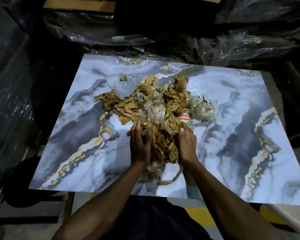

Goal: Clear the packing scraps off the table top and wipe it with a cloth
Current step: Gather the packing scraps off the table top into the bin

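Note:
A heap of packing scraps (156, 108), crumpled brown tape mixed with clear plastic film, covers the middle of the marble-patterned table top (76, 135). A round red and green label (185, 119) lies at the heap's right side. One small brown scrap (123, 77) sits apart at the far left. My left hand (139, 144) presses flat against the near left side of the heap. My right hand (187, 144) presses against its near right side. Both hands cup the near part of the pile between them, fingers extended. No cloth is visible.
Dark plastic-wrapped bundles (93, 28) crowd the far side and the left of the table. Clear crumpled film (223, 44) lies over the far right edge. A wooden piece (80, 5) rests on the bundles at the back. A yellow-marked floor (203, 217) shows below the near edge.

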`<state>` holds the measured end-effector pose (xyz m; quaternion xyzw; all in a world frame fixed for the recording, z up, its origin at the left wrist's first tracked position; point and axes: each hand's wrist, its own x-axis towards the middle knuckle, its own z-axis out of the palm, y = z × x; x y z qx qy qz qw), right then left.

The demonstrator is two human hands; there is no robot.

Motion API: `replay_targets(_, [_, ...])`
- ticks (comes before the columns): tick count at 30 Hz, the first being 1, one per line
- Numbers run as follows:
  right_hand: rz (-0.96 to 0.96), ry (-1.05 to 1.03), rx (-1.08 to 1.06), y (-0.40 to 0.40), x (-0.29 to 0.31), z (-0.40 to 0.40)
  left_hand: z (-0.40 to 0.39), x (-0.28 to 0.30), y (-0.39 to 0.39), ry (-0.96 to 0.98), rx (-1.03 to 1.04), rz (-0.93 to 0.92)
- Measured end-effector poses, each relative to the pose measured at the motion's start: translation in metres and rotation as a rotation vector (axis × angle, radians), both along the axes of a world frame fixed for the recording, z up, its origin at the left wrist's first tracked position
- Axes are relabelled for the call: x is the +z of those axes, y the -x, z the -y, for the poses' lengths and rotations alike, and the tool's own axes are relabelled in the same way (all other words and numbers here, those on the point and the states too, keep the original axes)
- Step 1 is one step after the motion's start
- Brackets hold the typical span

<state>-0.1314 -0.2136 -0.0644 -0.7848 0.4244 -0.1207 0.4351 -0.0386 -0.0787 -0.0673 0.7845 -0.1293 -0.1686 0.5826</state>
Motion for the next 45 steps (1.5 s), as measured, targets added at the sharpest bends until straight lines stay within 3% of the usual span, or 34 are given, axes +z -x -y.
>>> replay_targets(6, [0.309, -0.309, -0.037, -0.021, 0.006, -0.021, 0.013, 0.015, -0.003, 0.153, 0.076, -0.173])
replay_targets(12, [0.473, -0.727, -0.108, -0.037, 0.023, -0.017, 0.021, 0.026, -0.011, 0.329, 0.173, -0.422])
replay_targets(18, [0.609, -1.044, -0.085, -0.042, 0.033, -0.011, 0.028, 0.041, -0.013, 0.408, 0.215, -0.516])
replay_targets(31, [0.565, -0.953, 0.17, -0.075, 0.097, 0.012, 0.03, 0.107, -0.024, 0.639, 0.351, -0.421])
replay_targets(33, [0.476, -1.019, 0.402, -0.096, 0.108, -0.03, -0.013, 0.105, -0.029, 0.69, 0.606, -0.328])
replay_targets(38, [0.451, -1.013, 0.554, -0.123, 0.131, -0.069, -0.053, 0.116, -0.046, 0.747, 0.699, -0.303])
replay_targets(45, [0.514, -1.039, 0.634, -0.125, 0.152, -0.075, -0.061, 0.13, -0.052, 0.769, 0.667, -0.268])
